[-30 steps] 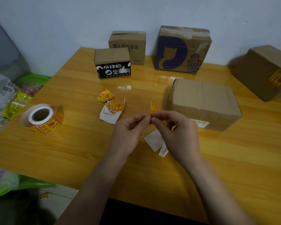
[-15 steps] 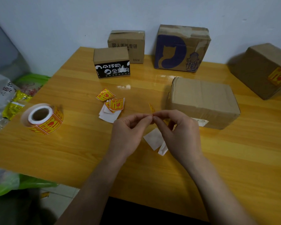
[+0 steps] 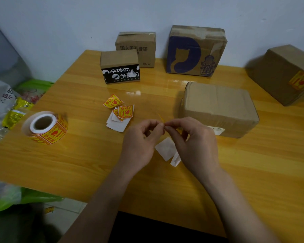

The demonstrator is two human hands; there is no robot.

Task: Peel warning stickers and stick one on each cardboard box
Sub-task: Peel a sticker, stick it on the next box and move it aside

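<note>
My left hand (image 3: 140, 142) and my right hand (image 3: 193, 144) meet fingertip to fingertip above the table, both pinching one yellow warning sticker (image 3: 161, 117) that shows only edge-on. A plain cardboard box (image 3: 218, 106) lies just beyond my right hand. Further back stand a black-banded box (image 3: 119, 65), a small brown box (image 3: 139, 46) and a box with a blue cat print (image 3: 195, 51). At the far right a box (image 3: 281, 71) carries a yellow sticker (image 3: 301, 82). The sticker roll (image 3: 46, 128) lies on its side at the left.
Loose yellow stickers and white backing pieces (image 3: 119, 113) lie mid-table. More white backing paper (image 3: 167, 149) sits under my hands. Plastic bags and a yellow packet (image 3: 16, 113) crowd the floor beyond the wooden table's (image 3: 77, 163) left edge. A wall runs behind the boxes.
The sticker between my fingers has turned from face-on to edge-on, so only a thin sliver shows. Both hands stay together at the same spot.
</note>
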